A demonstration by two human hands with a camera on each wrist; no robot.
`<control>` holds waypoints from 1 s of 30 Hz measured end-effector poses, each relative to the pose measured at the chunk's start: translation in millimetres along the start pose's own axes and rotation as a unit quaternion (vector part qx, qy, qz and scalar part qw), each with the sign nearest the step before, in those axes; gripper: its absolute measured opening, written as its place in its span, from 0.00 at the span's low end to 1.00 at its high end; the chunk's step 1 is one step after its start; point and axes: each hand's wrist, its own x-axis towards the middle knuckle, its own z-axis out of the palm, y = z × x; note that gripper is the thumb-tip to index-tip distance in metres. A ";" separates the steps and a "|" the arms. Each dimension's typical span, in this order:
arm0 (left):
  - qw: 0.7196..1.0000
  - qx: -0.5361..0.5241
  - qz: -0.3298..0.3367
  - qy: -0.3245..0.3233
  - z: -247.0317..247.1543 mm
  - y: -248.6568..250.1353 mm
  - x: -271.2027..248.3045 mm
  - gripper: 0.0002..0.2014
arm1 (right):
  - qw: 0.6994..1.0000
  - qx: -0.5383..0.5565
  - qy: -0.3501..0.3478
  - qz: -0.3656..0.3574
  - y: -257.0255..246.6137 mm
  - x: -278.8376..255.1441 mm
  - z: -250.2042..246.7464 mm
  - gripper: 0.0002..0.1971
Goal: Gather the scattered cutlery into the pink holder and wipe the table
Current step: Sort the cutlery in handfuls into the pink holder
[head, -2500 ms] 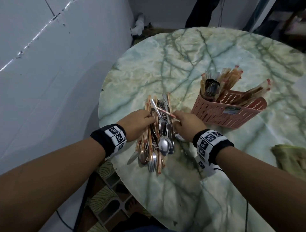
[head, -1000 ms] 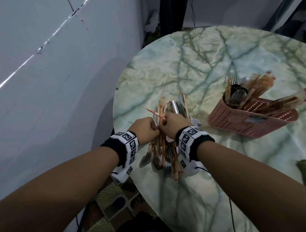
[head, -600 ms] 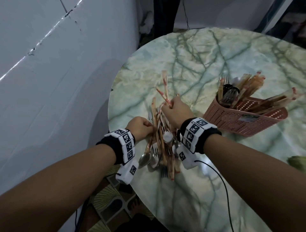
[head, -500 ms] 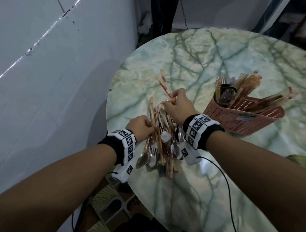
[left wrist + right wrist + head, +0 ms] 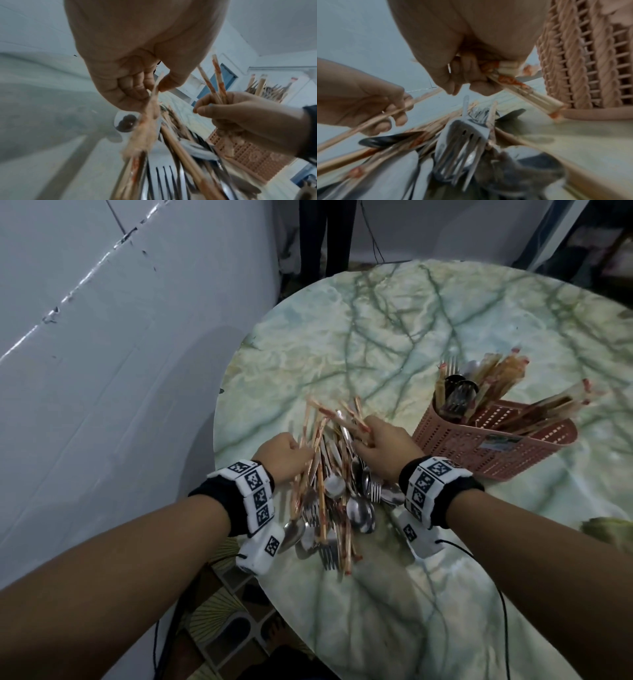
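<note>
A heap of metal spoons, forks and paper-wrapped chopsticks (image 5: 330, 491) lies near the table's left edge. My left hand (image 5: 286, 455) pinches wrapped chopsticks (image 5: 150, 108) at the heap's left side, thumb against curled fingers. My right hand (image 5: 378, 445) grips a few wrapped chopsticks (image 5: 352, 416) at the heap's far right, their ends sticking up past the fingers (image 5: 465, 75). The pink holder (image 5: 493, 446) stands to the right of the heap, with forks, spoons and chopsticks upright and leaning in it. A fork (image 5: 462, 143) lies on top of the heap below my right wrist.
The round green marble table (image 5: 394, 337) stands close to a white wall (image 5: 102, 354) on the left. A green cloth (image 5: 609, 532) lies at the table's right edge. A patterned floor (image 5: 222, 611) shows below the near table edge.
My right hand rose from the heap with a few wrapped chopsticks, then came back down to the heap's far end. My left hand stayed at the heap's left side.
</note>
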 end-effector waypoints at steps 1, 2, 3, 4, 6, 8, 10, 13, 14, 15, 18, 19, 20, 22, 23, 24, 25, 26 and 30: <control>0.999 -0.051 -0.004 0.005 -2.2 -0.6 -1.7 0.10 | 1.000 0.003 -0.016 -0.022 -2.1 -1.8 0.3 0.01; 0.994 -0.105 -0.010 0.005 -5.1 -2.7 -4.0 0.07 | 0.999 0.006 -0.037 -0.039 -3.7 -3.2 1.3 0.04; 0.990 -0.142 -0.008 0.007 -9.1 -5.6 -5.9 0.06 | 0.996 0.008 -0.066 -0.052 -4.1 -4.2 2.7 0.07; 0.989 -0.148 0.002 0.013 -13.9 -9.2 -7.4 0.05 | 0.994 -0.002 -0.094 -0.063 -4.2 -4.9 3.5 0.09; 0.993 -0.101 0.028 0.053 -24.6 -23.0 -7.3 0.04 | 0.983 -0.049 -0.148 -0.093 -4.1 -3.4 5.6 0.14; 0.993 -0.034 0.033 0.104 -35.9 -40.4 -6.4 0.05 | 0.964 -0.119 -0.204 -0.119 -6.3 0.3 8.8 0.17; 0.993 0.032 0.038 0.105 -44.3 -58.0 -8.4 0.07 | 0.945 -0.181 -0.232 -0.142 -10.4 3.0 11.2 0.18; 0.981 0.161 0.095 0.046 -49.5 -80.9 -13.4 0.09 | 0.944 -0.190 -0.221 -0.156 -13.4 6.9 11.1 0.14; 0.975 0.186 0.119 0.030 -49.8 -87.0 -14.7 0.10 | 0.947 -0.179 -0.219 -0.154 -13.6 8.0 9.8 0.11; 0.969 0.202 0.140 0.019 -50.2 -93.0 -15.0 0.10 | 0.949 -0.170 -0.216 -0.152 -12.6 9.0 8.9 0.09; 0.949 0.249 0.192 0.004 -48.6 -102.6 -15.6 0.10 | 0.956 -0.145 -0.200 -0.157 -12.9 6.9 3.4 0.06; 0.941 0.268 0.209 -0.001 -47.7 -103.4 -15.4 0.09 | 0.961 -0.125 -0.189 -0.159 -13.7 5.8 1.2 0.05; 0.932 0.286 0.224 -0.007 -46.7 -103.2 -14.9 0.08 | 0.968 -0.099 -0.174 -0.153 -15.6 3.9 -2.0 0.05; 0.912 0.321 0.256 -0.013 -44.4 -102.2 -11.8 0.12 | 0.980 -0.048 -0.139 -0.136 -18.0 5.2 -8.1 0.06; 0.901 0.341 0.269 -0.016 -42.9 -101.7 -9.9 0.16 | 0.982 -0.035 -0.130 -0.133 -19.0 7.8 -10.4 0.06; 0.890 0.361 0.278 -0.016 -41.5 -99.5 -8.5 0.18 | 0.982 -0.035 -0.127 -0.133 -20.5 10.6 -11.9 0.07; 0.880 0.374 0.291 -0.013 -40.2 -97.2 -7.0 0.18 | 0.981 -0.051 -0.131 -0.136 -21.9 13.0 -11.9 0.08; 0.871 0.383 0.306 -0.009 -39.4 -93.6 -6.8 0.18 | 0.978 -0.074 -0.139 -0.138 -23.9 14.2 -11.4 0.09; 0.832 0.395 0.389 0.010 -38.2 -76.0 -4.6 0.15 | 0.967 -0.118 -0.160 -0.158 -25.3 14.8 -8.8 0.10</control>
